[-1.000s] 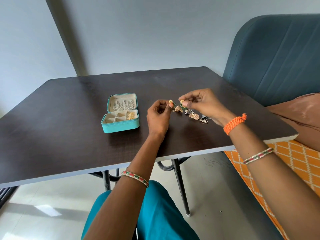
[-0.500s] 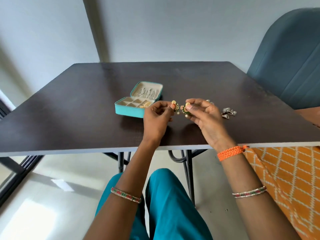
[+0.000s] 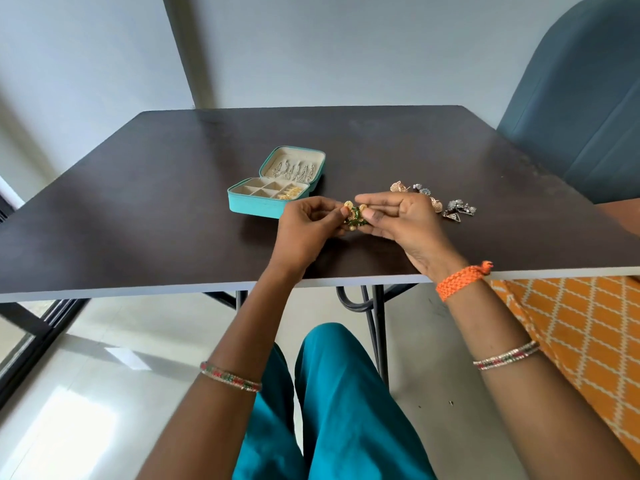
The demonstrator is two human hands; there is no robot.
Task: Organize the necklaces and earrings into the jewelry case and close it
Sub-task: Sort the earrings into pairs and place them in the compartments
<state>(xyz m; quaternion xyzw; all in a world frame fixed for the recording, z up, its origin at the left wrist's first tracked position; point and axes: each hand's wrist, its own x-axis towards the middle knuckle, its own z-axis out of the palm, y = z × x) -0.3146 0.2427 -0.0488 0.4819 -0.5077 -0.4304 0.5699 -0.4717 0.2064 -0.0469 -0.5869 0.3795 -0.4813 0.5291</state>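
A teal jewelry case lies open on the dark table, with necklaces hung in its lid and gold pieces in one compartment. Just right of the case, above the table, my left hand and my right hand meet and together pinch a pair of green and gold earrings. Several loose earrings lie on the table behind and to the right of my right hand.
A blue-grey padded chair back stands at the table's right. An orange patterned cloth lies at the lower right. My teal-clad legs are under the table's near edge.
My head has turned, so the case and table shifted in view. My hands have brought the two green and gold earrings closer together; the loose earrings now show to the right.
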